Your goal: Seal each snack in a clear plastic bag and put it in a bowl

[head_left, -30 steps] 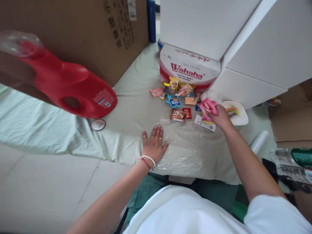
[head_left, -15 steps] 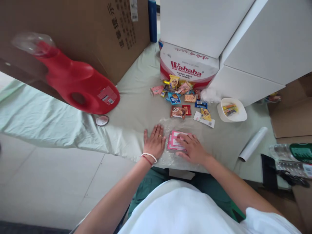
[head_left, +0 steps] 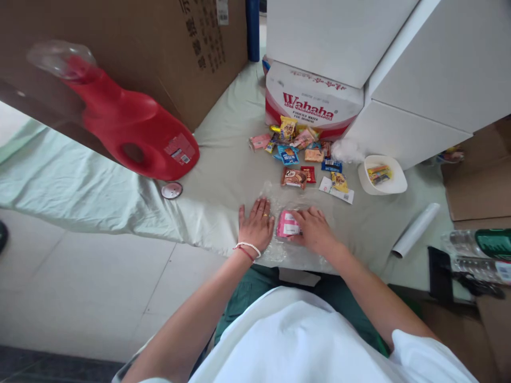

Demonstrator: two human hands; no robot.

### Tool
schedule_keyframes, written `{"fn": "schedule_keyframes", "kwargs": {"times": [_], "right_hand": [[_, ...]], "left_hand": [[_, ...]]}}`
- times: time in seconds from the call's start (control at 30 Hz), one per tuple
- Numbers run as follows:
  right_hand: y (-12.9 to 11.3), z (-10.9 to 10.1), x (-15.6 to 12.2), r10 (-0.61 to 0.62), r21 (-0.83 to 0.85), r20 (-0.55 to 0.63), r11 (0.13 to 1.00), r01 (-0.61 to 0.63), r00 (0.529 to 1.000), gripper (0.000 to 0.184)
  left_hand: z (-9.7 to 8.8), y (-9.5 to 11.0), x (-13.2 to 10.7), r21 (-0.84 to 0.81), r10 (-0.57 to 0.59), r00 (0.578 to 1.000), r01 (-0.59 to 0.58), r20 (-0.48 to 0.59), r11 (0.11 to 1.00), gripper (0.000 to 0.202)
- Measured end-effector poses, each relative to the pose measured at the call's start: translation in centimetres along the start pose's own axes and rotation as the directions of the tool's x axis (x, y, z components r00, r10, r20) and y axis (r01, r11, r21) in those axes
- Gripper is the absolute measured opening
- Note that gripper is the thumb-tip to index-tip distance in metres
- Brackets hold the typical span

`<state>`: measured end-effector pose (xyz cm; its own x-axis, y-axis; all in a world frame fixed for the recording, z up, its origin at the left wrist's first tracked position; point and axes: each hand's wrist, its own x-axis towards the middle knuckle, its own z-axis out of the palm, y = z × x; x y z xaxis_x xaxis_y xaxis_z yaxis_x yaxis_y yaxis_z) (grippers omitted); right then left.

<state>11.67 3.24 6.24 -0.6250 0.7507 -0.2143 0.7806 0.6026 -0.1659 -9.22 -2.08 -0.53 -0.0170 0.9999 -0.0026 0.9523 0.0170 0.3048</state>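
Observation:
A clear plastic sheet lies at the near edge of the cloth-covered table. My left hand rests flat on the sheet's left side, fingers spread. My right hand presses a pink snack packet down onto the sheet, fingers laid over its right part. Behind the sheet a heap of small snack packets lies scattered, with a brown packet nearest.
A red jug lies on its side at left beside a brown carton. A Wahaha box and white boxes stand behind. A white bowl, a white roll and bottles are at right.
My right hand carried the pink packet from the snack heap down onto the plastic sheet and now presses it beside my left hand. My left hand stayed flat.

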Motion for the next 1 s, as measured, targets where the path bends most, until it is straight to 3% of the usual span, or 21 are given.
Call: {"fn": "schedule_keyframes", "kwargs": {"times": [0.1, 0.27, 0.43, 0.63, 0.77, 0.87, 1.0], "right_hand": [[0.1, 0.7, -0.4, -0.022, -0.001, 0.034, 1.000, 0.022, 0.999, 0.076], [2.0, 0.4, -1.6, 0.080, 0.004, 0.096, 0.997, -0.081, 0.992, 0.075], [3.8, -1.3, -0.8, 0.158, -0.021, 0.020, 0.987, -0.158, 0.987, 0.070], [1.4, -1.6, 2.4, -0.038, 0.002, -0.007, 0.999, 0.038, 0.999, 0.073], [0.2, -0.5, 2.9, -0.057, 0.033, 0.017, 0.998, 0.056, 0.998, 0.072], [0.8, -0.1, 1.7, -0.059, 0.095, -0.035, 0.993, 0.062, 0.998, 0.080], [3.0, 0.5, -3.1, -0.097, 0.251, -0.208, 0.956, 0.149, 0.973, 0.059]], "left_hand": [[0.0, 0.0, -0.1, 0.004, 0.003, 1.000, -0.003, -0.003, 1.000, 0.064], [0.0, 0.0, -0.2, 0.016, 0.009, 1.000, -0.009, -0.001, 1.000, 0.064], [0.0, 0.0, -0.2, 0.026, 0.016, 1.000, -0.016, 0.002, 1.000, 0.064], [0.0, 0.0, -0.2, 0.034, -0.001, 1.000, 0.001, 0.002, 0.999, 0.062], [0.0, -0.1, -0.2, 0.014, -0.003, 1.000, 0.003, -0.006, 1.000, 0.060], [0.3, -0.6, -0.1, -0.027, 0.010, 0.999, -0.011, -0.039, 1.000, 0.059], [1.1, -2.3, -0.3, -0.140, 0.011, 0.981, -0.039, -0.192, 0.989, 0.059]]}}
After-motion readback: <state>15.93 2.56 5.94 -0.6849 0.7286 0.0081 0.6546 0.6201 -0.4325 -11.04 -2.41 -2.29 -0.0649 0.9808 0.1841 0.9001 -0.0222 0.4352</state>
